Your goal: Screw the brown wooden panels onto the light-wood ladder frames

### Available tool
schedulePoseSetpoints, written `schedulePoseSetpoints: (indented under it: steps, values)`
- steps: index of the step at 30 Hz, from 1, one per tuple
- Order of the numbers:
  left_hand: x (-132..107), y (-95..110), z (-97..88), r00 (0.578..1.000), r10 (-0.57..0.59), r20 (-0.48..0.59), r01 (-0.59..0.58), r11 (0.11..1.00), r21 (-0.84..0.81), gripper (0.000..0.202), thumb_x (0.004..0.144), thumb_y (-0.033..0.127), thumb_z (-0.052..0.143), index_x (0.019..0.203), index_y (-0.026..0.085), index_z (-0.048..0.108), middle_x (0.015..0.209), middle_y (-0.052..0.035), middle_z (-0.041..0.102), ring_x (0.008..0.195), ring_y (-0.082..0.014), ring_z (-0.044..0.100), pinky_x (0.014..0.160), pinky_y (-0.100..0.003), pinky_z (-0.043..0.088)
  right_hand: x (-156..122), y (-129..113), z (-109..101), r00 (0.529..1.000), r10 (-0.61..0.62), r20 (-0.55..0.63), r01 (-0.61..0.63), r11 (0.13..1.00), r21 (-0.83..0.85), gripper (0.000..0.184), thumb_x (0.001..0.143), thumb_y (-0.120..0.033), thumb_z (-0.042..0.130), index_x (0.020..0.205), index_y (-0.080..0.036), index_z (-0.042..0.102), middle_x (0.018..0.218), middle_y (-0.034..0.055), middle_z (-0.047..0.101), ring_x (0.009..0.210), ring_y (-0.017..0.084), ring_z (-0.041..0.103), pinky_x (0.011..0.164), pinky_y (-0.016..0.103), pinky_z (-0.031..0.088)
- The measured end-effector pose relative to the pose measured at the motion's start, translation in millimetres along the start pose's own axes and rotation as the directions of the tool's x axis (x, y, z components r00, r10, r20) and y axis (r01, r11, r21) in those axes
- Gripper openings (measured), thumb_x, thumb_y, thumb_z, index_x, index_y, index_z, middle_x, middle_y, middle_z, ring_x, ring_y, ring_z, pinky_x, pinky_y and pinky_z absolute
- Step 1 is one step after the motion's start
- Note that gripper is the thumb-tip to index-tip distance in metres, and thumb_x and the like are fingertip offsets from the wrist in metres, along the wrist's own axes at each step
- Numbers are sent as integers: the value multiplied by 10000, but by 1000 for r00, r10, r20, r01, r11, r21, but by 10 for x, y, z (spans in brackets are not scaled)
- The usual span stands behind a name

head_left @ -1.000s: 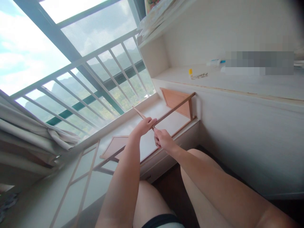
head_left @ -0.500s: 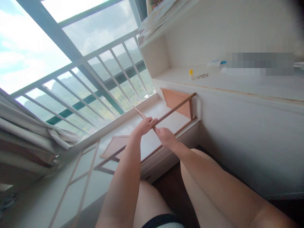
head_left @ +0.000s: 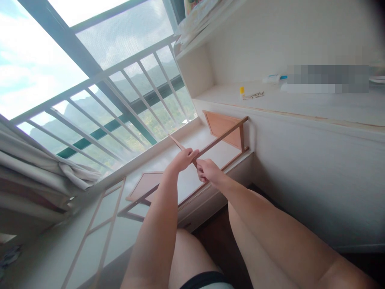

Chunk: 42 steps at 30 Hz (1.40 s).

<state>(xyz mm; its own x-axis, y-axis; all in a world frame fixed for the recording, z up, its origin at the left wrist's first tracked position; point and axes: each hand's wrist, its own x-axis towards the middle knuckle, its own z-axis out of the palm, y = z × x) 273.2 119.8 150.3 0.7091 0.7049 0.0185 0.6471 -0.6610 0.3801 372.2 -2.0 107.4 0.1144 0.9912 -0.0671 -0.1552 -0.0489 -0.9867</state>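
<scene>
A light-brown wooden frame with slim bars rests on the white window ledge. One flat wooden panel stands at its right end, another panel at its left. My left hand is closed around the frame's middle, where a crosspiece meets the long bar. Just below and right of it, my right hand is closed with curled fingers at the same joint. Whatever its fingertips hold is hidden.
A ladder-like wooden frame lies to the left. On the white shelf are a small yellow-capped container and several small screw-like pieces. A railing runs along the window; a curtain hangs at left.
My right hand has turned and shifted slightly, and its curled fingers show more. My left hand keeps its hold on the wooden frame, which stays in place.
</scene>
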Motion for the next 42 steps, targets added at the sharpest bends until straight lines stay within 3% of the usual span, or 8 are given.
schedulePoseSetpoints:
  steps: [2,5,8,14,19,23,29,42]
  values:
    - [-4,11,-5,1000,4,-3,-4,1000,-12,497,910,610,403,649,187,434,578,39,431,563,-106,382,540,-276,251,-19,25,44,995,6,105,-39,946,322,380,964,-289,250,595,-233,180,440,-68,180,413,111,287,455,235,282]
    - [-11,28,-12,1000,2,7,-2,1000,-26,500,904,613,407,642,188,428,567,41,422,553,-104,378,534,-276,248,-46,42,97,969,-52,240,-169,567,806,379,958,-226,283,601,-223,154,445,-76,152,412,99,225,434,212,239]
    - [-12,37,-10,1000,-1,6,1,999,-34,501,899,620,413,638,192,421,563,42,417,553,-107,376,536,-277,254,-67,31,111,947,-62,315,-279,323,904,393,971,-216,286,597,-219,166,433,-79,166,401,93,228,424,203,225]
    - [1,18,4,1000,9,-13,-9,999,-31,489,907,600,417,639,191,425,580,39,425,562,-106,374,546,-275,262,-166,-67,121,953,-26,302,-266,406,874,406,965,-263,322,578,-215,208,396,-77,226,365,85,264,405,210,212]
    - [1,16,-4,1000,2,14,-1,1000,-16,490,914,599,412,647,190,444,562,39,420,538,-106,370,534,-275,246,-131,27,131,999,-43,-2,38,852,521,427,933,-393,400,552,-232,294,350,-82,277,303,89,285,375,238,188]
    - [-2,21,-9,1000,10,13,-10,1000,-2,497,918,603,398,651,188,453,571,35,444,548,-107,379,534,-273,245,-19,144,36,987,-128,-102,126,992,-20,479,957,-432,340,523,-227,342,357,-60,321,328,95,332,427,259,250]
    - [-4,24,-12,1000,-16,22,16,1000,6,497,915,610,400,651,191,440,579,38,433,551,-105,374,534,-270,242,31,112,-52,964,-235,-123,107,769,-630,519,986,-432,310,618,-172,568,586,78,614,615,170,557,598,286,321]
    - [-10,-1,1,1000,-1,20,1,1000,9,502,915,621,384,688,186,488,606,28,485,572,-113,386,545,-265,245,-36,-147,-75,980,-196,-42,57,471,-880,474,995,-410,314,903,-143,695,939,216,704,933,308,664,823,399,431]
